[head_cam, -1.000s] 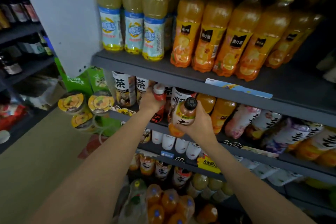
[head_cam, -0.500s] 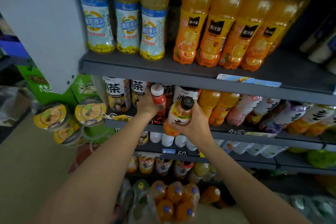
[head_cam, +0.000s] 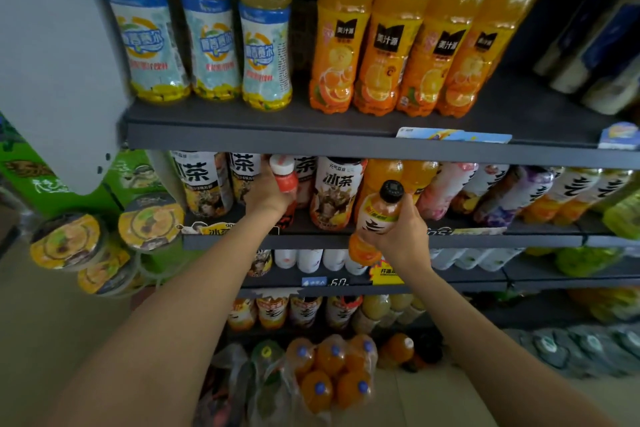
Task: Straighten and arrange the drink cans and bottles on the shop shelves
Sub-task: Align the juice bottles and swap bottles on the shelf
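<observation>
My left hand (head_cam: pixel 268 192) grips a small red bottle with a white cap (head_cam: pixel 284 178) at the second shelf (head_cam: pixel 311 241), between tall iced-tea bottles (head_cam: pixel 337 194). My right hand (head_cam: pixel 403 236) holds an orange bottle with a black cap (head_cam: pixel 379 215) in front of the same shelf's edge, tilted slightly, just right of the iced-tea bottle. More orange bottles (head_cam: pixel 384 180) stand behind it on the shelf.
The top shelf (head_cam: pixel 311 140) carries three pale yellow bottles (head_cam: pixel 211 45) and several orange juice bottles (head_cam: pixel 398 52). White-capped bottles fill the shelf below. Cup snacks (head_cam: pixel 149 220) hang at the left. Shrink-wrapped orange bottles (head_cam: pixel 332 371) lie on the floor.
The view has come closer to the shelves. My right hand has moved the orange bottle to the right, away from the red bottle. My left hand stays on the red bottle.
</observation>
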